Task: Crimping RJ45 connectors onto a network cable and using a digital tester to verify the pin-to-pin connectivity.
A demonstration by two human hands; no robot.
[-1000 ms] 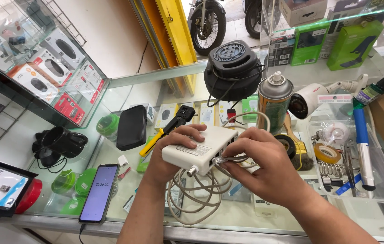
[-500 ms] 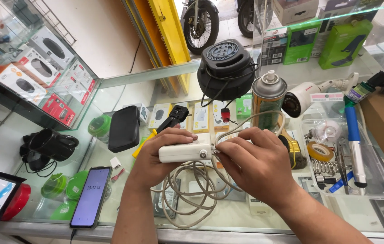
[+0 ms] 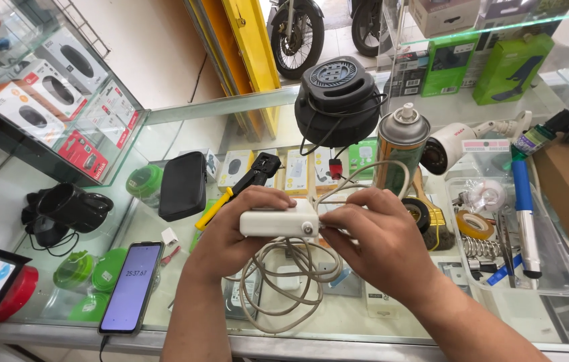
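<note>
The white rectangular plastic power adapter (image 3: 278, 221) now lies edge-on, turned from the flat face it showed a moment ago – gripped by the left hand (image 3: 231, 234) above the glass counter (image 3: 184, 127), while the right hand (image 3: 378, 245) pinches its coiled grey cord (image 3: 284, 281) at the plug end – the socket end now faces those fingers

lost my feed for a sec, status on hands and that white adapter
Left hand grips white power adapter. Right hand pinches at its cable end. Coiled cable hangs onto glass counter. Nothing blocking.
</note>
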